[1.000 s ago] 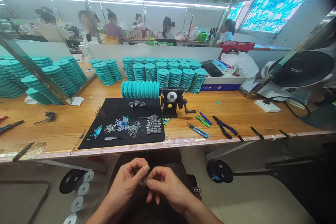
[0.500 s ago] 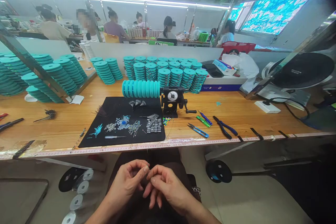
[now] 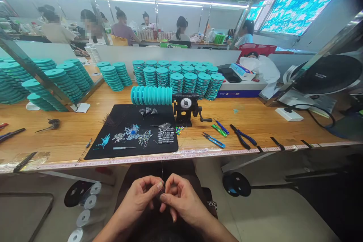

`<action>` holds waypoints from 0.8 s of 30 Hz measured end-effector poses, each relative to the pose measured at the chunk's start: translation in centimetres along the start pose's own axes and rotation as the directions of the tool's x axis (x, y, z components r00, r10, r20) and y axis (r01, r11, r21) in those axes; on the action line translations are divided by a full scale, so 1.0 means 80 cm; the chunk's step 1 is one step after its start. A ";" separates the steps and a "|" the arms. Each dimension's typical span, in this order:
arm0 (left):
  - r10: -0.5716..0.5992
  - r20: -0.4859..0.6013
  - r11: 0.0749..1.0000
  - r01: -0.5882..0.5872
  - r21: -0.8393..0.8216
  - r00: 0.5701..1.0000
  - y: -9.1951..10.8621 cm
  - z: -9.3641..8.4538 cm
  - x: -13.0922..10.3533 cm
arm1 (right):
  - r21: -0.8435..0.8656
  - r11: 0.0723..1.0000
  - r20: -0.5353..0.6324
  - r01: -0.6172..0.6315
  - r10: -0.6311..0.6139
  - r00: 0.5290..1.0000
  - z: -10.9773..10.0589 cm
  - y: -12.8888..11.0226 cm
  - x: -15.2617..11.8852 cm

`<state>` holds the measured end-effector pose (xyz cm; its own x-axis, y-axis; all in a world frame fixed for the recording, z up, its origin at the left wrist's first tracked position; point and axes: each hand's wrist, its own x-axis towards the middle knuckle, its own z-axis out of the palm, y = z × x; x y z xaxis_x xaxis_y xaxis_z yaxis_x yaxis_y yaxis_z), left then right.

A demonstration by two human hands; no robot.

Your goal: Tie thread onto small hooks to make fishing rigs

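Below the table's front edge, over my lap, my left hand [image 3: 143,194] pinches a thin line [image 3: 162,169] between thumb and forefinger. The line runs upward from the fingertips toward the table edge. Close beside it, my right hand [image 3: 184,200] is closed, thumb against curled fingers, at the lower part of the line; the exact grip is partly hidden. Beyond the hands lies a black mat [image 3: 99,147] with grey weights [image 3: 166,136], translucent beads [image 3: 132,131], small metal pieces [image 3: 118,137], turquoise slim pieces [image 3: 104,140] and a small screwdriver [image 3: 124,148].
Behind the mat stands a hand-cranked winder [image 3: 185,106] carrying turquoise spools [image 3: 151,96]. Blue snips [image 3: 214,140], a green tool [image 3: 219,130] and pliers [image 3: 242,137] lie to the right. Stacked spools [image 3: 176,83] line the back. Several people work farther off.
My right hand's fingers have lifted and curled in, with its thumb lower than before. The line now shows more clearly above my left fingertips.
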<state>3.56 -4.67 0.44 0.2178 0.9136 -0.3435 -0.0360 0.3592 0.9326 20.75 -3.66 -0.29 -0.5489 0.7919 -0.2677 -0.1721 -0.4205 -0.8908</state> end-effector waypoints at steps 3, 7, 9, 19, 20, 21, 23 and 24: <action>0.000 -0.015 1.000 0.000 0.003 1.000 0.001 0.000 0.000 | -0.030 1.000 -0.026 -0.005 0.004 1.000 -0.001 -0.002 -0.002; -0.001 -0.016 1.000 0.001 -0.005 1.000 0.000 -0.001 0.001 | -0.156 0.988 -0.074 0.022 -0.034 0.997 0.002 -0.006 -0.009; -0.003 -0.020 1.000 0.002 -0.020 1.000 -0.001 -0.001 0.002 | -0.293 0.955 -0.120 0.050 -0.088 0.989 0.005 -0.011 -0.013; 0.008 -0.011 1.000 -0.008 0.020 1.000 0.002 -0.002 0.002 | -0.718 0.681 -0.109 0.142 -0.312 0.944 0.015 -0.024 -0.025; 0.006 -0.012 1.000 -0.006 0.027 1.000 0.003 -0.002 0.002 | -0.715 0.685 -0.100 0.141 -0.300 0.949 0.015 -0.024 -0.025; 0.003 -0.016 1.000 -0.003 0.031 1.000 0.005 -0.002 0.001 | -0.707 0.694 -0.094 0.140 -0.288 0.953 0.015 -0.024 -0.025; -0.002 -0.033 0.999 0.003 0.032 0.999 0.006 -0.002 0.001 | -0.688 0.713 -0.090 0.137 -0.272 0.958 0.015 -0.024 -0.025; -0.003 -0.039 0.999 0.004 0.032 0.999 0.006 -0.002 0.002 | -0.683 0.718 -0.095 0.135 -0.271 0.958 0.015 -0.023 -0.024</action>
<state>3.40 -4.35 0.83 0.1793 0.9193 -0.3504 -0.0042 0.3568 0.9342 21.13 -4.97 2.34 -0.4012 0.9146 -0.0500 0.3613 0.1078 -0.9262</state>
